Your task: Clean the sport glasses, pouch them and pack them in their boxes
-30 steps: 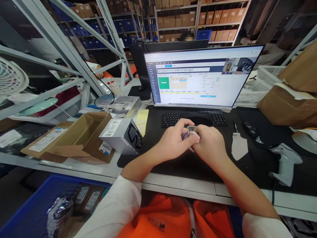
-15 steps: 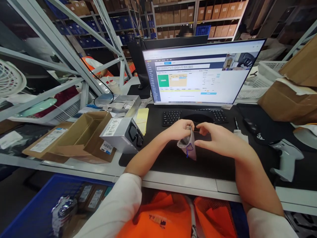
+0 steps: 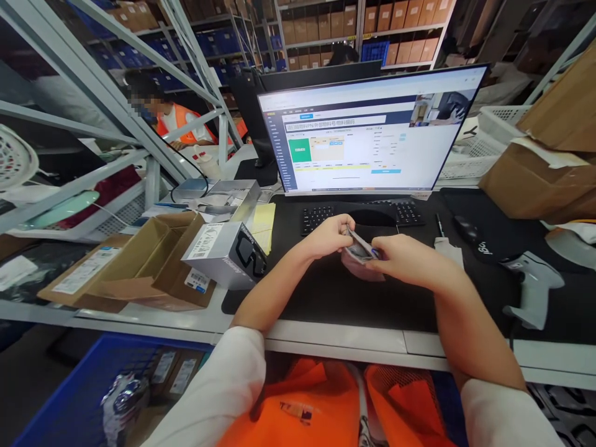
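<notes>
- Nearest, the person's orange vest [image 3: 288, 413], with pale sleeves at both sides; low on the left, a blue crate [image 3: 60, 397] holds labelled boxes [image 3: 172, 372] and a shiny wrapped item [image 3: 123, 397].
- The white front edge of the counter [image 3: 335, 338] runs across; a black mat [image 3: 302, 304] lies on it.
- Above the mat, in front of the keyboard, a small greyish-pink pouch [image 3: 361, 269] sits between the two hands, its mouth tipped upward; whether its bottom touches the mat I cannot tell.
- The left hand [image 3: 330, 237] pinches the pouch's rim at its left end, fingers curled in; the right hand [image 3: 403, 261] grips the rim's right end between thumb and fingers.
- Left of the hands, a silver box [image 3: 218, 264] with a goggles picture stands tilted against an open cardboard box [image 3: 139, 273]; yellow sheets [image 3: 263, 228] lie just behind it.
- To the right, a grey barcode scanner [image 3: 535, 292]; a pale cloth piece [image 3: 449, 250] with a dark pen-like stick beyond it; a black mouse [image 3: 466, 228].
- Farther back, a black keyboard [image 3: 317, 218] below a lit monitor [image 3: 344, 149]; a brown bag [image 3: 526, 186] at the right.
- Farthest, a co-worker in an orange vest [image 3: 186, 127] at the left; shelves [image 3: 321, 45] of boxes behind.
</notes>
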### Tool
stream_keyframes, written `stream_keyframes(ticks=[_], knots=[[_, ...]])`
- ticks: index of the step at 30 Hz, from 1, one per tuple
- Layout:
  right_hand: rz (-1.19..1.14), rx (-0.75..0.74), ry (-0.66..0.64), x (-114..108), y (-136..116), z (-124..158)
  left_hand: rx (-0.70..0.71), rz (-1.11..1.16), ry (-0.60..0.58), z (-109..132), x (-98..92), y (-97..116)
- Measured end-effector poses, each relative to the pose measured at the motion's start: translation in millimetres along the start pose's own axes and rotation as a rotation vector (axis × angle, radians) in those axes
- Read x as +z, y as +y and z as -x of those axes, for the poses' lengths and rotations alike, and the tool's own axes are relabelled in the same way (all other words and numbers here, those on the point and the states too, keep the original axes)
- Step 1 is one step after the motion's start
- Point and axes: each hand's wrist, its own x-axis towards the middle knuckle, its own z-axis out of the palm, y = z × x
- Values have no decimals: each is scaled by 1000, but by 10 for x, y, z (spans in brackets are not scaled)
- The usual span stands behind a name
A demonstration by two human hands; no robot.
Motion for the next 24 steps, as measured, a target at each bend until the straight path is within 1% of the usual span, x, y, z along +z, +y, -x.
stream_keyframes(ticks=[3,6,8,10,12,15,16,17,19,20,21,22,23,24], knots=[[-63,5,14,-122,127,84,33,-84,33,35,-21,37],[-126,12,24,-184,220,143,56,-192,83,44,-56,53],[-129,34,68,-203,279,161,68,-307,110,52,-97,70],[-119,64,152,-222,347,169,53,-438,111,75,-169,107],[-127,86,233,-264,437,185,32,-524,50,119,-288,169],[-206,78,304,-385,633,248,38,-552,-117,218,-552,275],[-257,58,322,-433,714,275,50,-517,-134,251,-645,301],[-317,31,342,-479,797,298,80,-444,-104,278,-729,318],[-442,-32,390,-540,942,310,200,-188,65,300,-836,328],[-485,-56,421,-549,989,292,276,-33,157,295,-850,325],[-501,-62,458,-541,1012,254,345,118,224,279,-837,322],[-488,-49,493,-517,1009,201,388,254,259,259,-802,323],[-458,-28,511,-481,981,136,402,375,267,238,-750,332],[-419,-9,503,-436,935,64,390,485,260,221,-692,350]])
